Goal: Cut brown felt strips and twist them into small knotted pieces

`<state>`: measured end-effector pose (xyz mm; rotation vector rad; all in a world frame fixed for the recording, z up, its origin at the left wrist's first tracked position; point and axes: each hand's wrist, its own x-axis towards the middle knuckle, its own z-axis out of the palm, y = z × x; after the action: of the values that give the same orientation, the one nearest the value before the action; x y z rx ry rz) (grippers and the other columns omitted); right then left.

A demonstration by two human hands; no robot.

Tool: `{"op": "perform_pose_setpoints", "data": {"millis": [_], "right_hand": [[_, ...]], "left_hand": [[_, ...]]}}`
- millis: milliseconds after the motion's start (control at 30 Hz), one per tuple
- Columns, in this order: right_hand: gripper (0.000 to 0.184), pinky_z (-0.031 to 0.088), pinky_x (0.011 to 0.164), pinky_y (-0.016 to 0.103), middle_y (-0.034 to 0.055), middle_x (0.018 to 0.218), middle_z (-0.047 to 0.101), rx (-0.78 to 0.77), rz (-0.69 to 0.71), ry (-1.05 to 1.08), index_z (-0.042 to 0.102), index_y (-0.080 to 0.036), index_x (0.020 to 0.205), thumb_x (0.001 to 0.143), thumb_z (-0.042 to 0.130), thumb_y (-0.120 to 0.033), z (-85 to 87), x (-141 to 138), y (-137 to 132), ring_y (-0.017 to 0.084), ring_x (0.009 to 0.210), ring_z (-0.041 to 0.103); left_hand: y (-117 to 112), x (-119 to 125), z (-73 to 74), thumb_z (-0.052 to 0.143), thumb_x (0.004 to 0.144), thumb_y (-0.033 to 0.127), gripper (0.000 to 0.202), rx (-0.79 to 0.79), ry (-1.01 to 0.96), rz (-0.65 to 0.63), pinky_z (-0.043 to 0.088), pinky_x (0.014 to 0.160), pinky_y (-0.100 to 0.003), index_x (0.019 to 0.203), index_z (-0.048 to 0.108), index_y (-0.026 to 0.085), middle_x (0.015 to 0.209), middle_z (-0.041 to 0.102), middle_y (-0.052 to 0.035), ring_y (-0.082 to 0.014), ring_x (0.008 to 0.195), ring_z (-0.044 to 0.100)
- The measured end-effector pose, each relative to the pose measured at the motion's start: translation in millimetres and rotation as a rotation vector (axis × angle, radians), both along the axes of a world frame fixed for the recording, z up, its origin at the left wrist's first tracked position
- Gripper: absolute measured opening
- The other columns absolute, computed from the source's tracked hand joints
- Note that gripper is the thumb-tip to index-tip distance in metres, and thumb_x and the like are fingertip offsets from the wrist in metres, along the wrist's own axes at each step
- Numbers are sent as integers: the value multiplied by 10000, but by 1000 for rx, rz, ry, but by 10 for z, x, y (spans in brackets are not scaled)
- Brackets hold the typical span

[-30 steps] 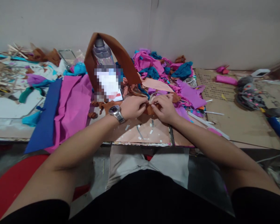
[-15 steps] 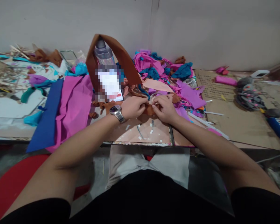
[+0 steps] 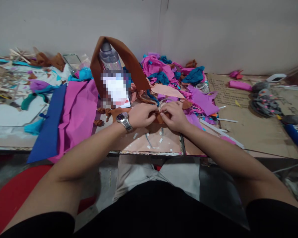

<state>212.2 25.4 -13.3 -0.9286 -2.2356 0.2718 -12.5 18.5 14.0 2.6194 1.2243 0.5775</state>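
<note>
Your left hand (image 3: 143, 115) and right hand (image 3: 174, 116) nearly meet, each grip pinched together on brown material (image 3: 159, 119) over the counter (image 3: 155, 143).

Beyond the left hand (image 3: 142, 115) stands a clear bottle (image 3: 110, 62) with a grey cap, and a lit screen (image 3: 117, 90) in front of it. To that hand's left hang a pink sheet (image 3: 78, 110) and, farther out, a dark blue sheet (image 3: 48, 130). Beyond the right hand (image 3: 174, 116) rises a heap of pink and teal scraps (image 3: 161, 67). Well to its right, on flat cardboard (image 3: 248, 132), sits a rounded grey bundle (image 3: 265, 104), seemingly dotted with pink, though too blurred to be sure.
</note>
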Motion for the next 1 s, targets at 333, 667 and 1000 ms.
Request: {"op": "perform_pose_setpoints", "data": {"millis": [333, 667, 1000], "right_hand": [[112, 302, 977, 474, 43, 980, 748, -7, 0, 8, 620, -238, 901, 966, 597, -325, 21, -8, -21, 255, 993, 647], [92, 296, 1001, 481, 43, 1013, 758, -16, 4, 4, 641, -241, 933, 969, 609, -320, -11, 10, -2, 257, 1015, 651], [93, 292, 1012, 493, 45, 1011, 768, -19, -3, -18, 652, -245, 937, 963, 622, -328, 26, 8, -41, 270, 1043, 635]], "left_hand": [[-18, 8, 43, 518, 974, 332, 282, -47, -84, -45, 398, 695, -307, 915, 751, 186, 801, 738, -40, -173, 702, 633], [-14, 4, 57, 533, 978, 339, 279, -105, -131, -42, 395, 686, -296, 901, 751, 182, 778, 732, -28, -161, 682, 627], [-28, -9, 98, 566, 955, 330, 262, -169, -173, -52, 385, 674, -283, 850, 743, 168, 726, 703, -11, -141, 645, 583]]}}
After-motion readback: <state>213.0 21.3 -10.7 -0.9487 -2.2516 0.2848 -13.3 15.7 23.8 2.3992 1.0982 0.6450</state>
